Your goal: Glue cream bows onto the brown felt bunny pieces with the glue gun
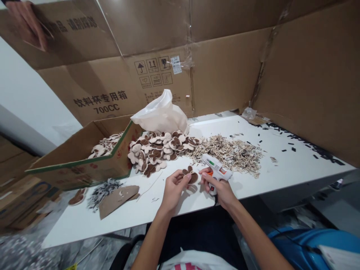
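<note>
My left hand [176, 186] pinches a brown felt piece with rounded lobes and a pale edge [192, 175] just above the front of the table. Closed round the handle of a white hot glue gun [214, 173] is my right hand [222, 190]. The gun's nozzle end is turned toward the far left, close to the felt piece but seemingly apart from it. Beyond my hands lies a heap of similar brown and cream felt pieces [157, 150]. To its right spreads a pile of small beige strips [230, 150].
An open cardboard box [84, 172] with more felt pieces stands left. A white plastic bag [164, 112] sits behind the heap. Grey scraps [104, 193] and a cardboard piece [119, 200] lie front left; black bits [306, 146] at right. Another person's hand [26, 22] shows top left.
</note>
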`<state>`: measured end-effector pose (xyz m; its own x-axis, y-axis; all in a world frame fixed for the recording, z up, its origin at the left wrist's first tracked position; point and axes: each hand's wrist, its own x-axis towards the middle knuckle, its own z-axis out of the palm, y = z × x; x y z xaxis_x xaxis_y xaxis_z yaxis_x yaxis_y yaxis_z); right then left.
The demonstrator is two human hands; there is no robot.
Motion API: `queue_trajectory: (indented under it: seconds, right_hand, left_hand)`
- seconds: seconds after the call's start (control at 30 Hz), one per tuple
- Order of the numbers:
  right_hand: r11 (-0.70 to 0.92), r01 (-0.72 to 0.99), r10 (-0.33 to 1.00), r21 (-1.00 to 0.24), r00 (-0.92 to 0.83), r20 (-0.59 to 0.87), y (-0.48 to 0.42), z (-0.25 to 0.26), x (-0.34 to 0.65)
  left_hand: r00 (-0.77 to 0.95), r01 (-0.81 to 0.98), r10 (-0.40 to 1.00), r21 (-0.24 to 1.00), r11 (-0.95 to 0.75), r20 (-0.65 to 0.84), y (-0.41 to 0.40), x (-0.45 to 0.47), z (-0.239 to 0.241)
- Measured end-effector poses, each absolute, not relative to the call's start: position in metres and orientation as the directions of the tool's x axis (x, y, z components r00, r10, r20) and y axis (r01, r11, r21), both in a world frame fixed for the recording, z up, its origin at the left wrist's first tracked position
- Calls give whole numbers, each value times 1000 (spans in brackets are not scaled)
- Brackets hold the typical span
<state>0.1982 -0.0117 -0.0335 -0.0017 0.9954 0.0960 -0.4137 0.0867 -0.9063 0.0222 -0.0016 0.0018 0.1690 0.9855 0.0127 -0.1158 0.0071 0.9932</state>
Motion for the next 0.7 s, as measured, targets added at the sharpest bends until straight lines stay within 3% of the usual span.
queue_trajectory:
  seconds: [0.1, 0.33, 0.7]
  right_hand:
    - [55, -437, 997, -898, -27, 74, -13, -29, 198]
    - [-54, -292, 977, -955, -213, 10, -16, -23, 200]
    - [-70, -51, 957, -996, -285, -53, -21, -29, 198]
  left_hand:
    - [20, -166, 1000, 986, 2, 2, 1, 19, -6]
    - [-217, -281, 976, 958, -54, -9, 3, 11, -20]
    - [-368, -231, 927, 960, -159, 65, -4, 13, -26]
